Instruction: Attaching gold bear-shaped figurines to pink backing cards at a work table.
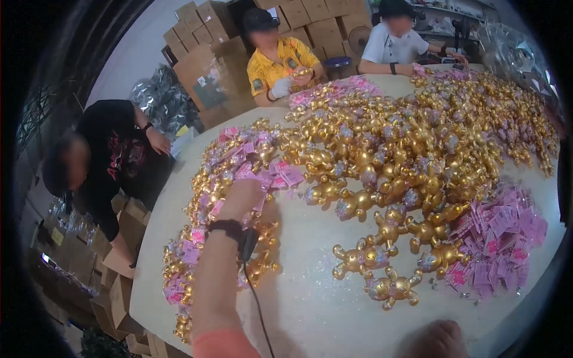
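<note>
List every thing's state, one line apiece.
Left hand: at pink cards, grip unclear
Right hand: blurred at lower edge, grip unclear
Black wristband: worn
Black cord: trailing, slightly curved
Main gold bear heap: loosely piled
Nearest gold bear: lying flat
Large pink card pile: loose
Back cartons: stacked
Lower-left carton: flaps open

Red lettering (112, 156) on black shirt (107, 125), past tabletop (310, 262) left edge; not copied out. Print on pink cards (498, 235) near right edge: too small to read.
</note>
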The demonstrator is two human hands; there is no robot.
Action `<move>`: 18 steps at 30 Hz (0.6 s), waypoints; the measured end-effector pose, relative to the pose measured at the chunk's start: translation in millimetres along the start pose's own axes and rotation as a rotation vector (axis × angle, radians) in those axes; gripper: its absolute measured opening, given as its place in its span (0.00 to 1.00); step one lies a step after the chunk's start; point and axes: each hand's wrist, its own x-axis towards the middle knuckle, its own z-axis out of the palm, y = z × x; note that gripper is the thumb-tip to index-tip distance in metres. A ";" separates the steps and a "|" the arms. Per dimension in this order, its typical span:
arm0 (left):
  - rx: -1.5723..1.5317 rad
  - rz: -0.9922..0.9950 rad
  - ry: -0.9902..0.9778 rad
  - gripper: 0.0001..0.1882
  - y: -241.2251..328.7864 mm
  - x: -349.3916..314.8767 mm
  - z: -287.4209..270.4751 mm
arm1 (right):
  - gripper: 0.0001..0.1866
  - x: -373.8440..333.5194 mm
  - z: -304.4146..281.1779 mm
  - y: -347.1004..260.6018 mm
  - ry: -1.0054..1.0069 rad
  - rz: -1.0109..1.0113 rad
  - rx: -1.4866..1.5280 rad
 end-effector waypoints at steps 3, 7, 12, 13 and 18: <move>0.036 0.035 0.389 0.33 -0.9 22.4 36.8 | 0.19 -9.2 7.8 9.0 -0.020 0.042 0.064; 0.109 -0.115 0.327 0.38 31.3 44.3 51.1 | 0.19 -0.5 -1.3 -3.0 0.019 0.054 0.059; 0.149 -0.047 0.516 0.16 6.5 65.0 52.0 | 0.17 12.4 -10.2 -9.4 0.034 0.008 0.061; -0.016 -0.027 0.573 0.13 1.4 65.7 47.2 | 0.17 9.1 -8.7 -8.4 0.032 0.028 0.069; -0.428 0.003 0.843 0.11 -9.3 45.4 -11.7 | 0.18 15.4 -18.1 -12.4 0.012 -0.037 0.030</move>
